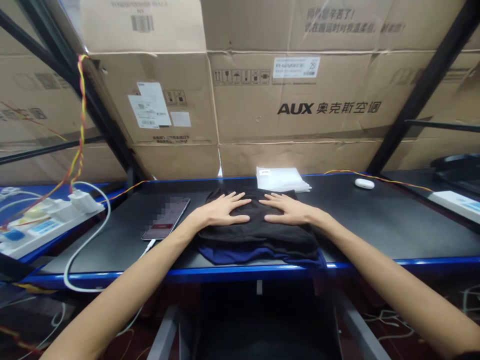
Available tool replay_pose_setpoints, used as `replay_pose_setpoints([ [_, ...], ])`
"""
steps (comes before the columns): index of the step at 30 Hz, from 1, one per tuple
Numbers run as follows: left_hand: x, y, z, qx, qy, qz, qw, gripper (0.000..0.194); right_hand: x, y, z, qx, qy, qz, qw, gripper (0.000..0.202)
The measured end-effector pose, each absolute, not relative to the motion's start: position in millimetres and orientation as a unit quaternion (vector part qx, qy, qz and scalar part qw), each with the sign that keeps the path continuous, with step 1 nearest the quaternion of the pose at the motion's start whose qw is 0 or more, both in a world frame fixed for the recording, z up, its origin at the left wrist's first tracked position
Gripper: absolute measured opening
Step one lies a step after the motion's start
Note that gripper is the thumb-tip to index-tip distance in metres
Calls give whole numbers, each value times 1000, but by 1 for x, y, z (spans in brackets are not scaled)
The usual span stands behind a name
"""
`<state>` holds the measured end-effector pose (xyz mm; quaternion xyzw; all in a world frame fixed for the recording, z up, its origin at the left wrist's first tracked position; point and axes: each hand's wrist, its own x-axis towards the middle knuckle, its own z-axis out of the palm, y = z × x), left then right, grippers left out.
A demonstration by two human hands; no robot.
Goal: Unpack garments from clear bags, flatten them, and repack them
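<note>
A stack of folded cloth, black fabric (258,232) over a dark blue piece (240,256), lies at the front of the black tabletop. Both hands rest flat on the black fabric, palms down. My left hand (227,209) has its fingers spread and pointing right. Mirroring it, my right hand (287,209) lies with fingers apart, pointing left. A narrow strip of black fabric shows between the fingertips. Neither hand grips anything. Just behind the cloth is a pile of clear plastic bags (281,179).
A phone (167,220) with a white charging cable (67,260) lies left of the cloth. Power strips sit at the far left (48,225) and right (457,205). A white earbud case (364,184) is at the back right. Cardboard boxes (240,115) stand behind the table (375,225).
</note>
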<state>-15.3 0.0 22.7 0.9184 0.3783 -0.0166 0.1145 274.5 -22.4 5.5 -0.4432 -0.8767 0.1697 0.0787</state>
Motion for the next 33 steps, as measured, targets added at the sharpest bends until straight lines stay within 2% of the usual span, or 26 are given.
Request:
replay_pose_setpoints([
  [33, -14, -1, 24, 917, 382, -24, 109, 80, 273, -24, 9, -447, -875, 173, 69, 85],
])
